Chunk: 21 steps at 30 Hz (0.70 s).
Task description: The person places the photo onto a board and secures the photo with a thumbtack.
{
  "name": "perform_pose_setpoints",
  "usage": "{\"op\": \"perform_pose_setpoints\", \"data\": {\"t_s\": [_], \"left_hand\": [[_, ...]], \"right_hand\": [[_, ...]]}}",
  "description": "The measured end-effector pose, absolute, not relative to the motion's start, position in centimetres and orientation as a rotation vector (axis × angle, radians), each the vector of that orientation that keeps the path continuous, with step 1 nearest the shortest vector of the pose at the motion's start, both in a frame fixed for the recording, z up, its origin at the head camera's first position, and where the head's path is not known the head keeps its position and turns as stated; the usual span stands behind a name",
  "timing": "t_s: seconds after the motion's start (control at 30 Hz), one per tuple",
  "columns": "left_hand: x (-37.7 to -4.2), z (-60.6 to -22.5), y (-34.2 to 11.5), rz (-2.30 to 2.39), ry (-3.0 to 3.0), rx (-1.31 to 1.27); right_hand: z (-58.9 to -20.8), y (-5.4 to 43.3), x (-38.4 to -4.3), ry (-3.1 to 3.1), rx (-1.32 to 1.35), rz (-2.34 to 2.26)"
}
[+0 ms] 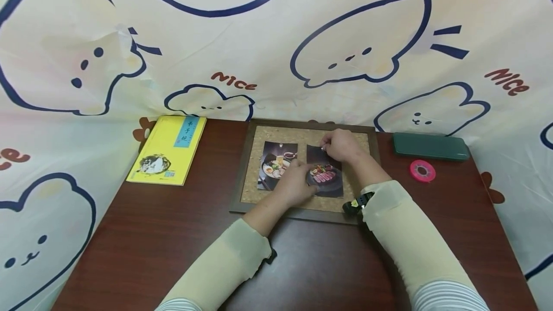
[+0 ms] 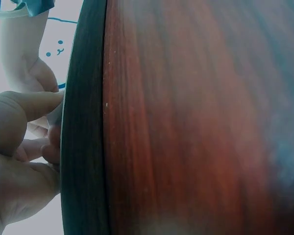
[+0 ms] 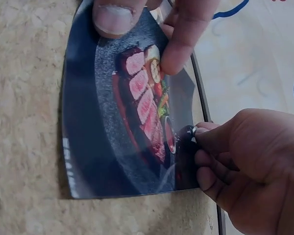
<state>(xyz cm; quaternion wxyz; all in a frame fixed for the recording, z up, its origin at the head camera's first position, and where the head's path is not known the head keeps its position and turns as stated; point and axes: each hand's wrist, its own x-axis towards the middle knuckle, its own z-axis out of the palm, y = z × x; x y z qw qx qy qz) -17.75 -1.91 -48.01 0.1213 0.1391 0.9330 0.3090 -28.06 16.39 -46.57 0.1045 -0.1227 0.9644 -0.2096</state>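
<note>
A cork board [image 1: 276, 133] in a wooden frame lies on the table with two food photos on it. My left hand [image 1: 295, 185] presses thumb and fingers onto the sliced-meat photo [image 3: 142, 107]. At that photo's top edge, my right hand [image 1: 341, 145] pinches a small, clear-looking push pin [image 3: 193, 131] between thumb and finger. Left of it, the noodle-bowl photo [image 1: 272, 157] has a pin [image 1: 281, 146] at its top. In the right wrist view, the sliced-meat photo bows slightly off the cork. The left wrist view mostly shows the dark frame edge [image 2: 83, 117] and tabletop.
A yellow book [image 1: 166, 150] lies at the table's left. To the right are a dark green case [image 1: 429, 146] and a pink ring-shaped item [image 1: 415, 171]. A patterned cloth [image 1: 268, 52] hangs behind the brown table [image 1: 173, 234].
</note>
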Motion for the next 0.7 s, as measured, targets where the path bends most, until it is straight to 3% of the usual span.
{"op": "perform_pose_setpoints", "data": {"t_s": [0.7], "left_hand": [[-17.5,-47.8,-1.4,0.889,2.731,0.363]], "right_hand": [[-48.0,18.3,-26.0,2.882,-0.479,-0.716]]}}
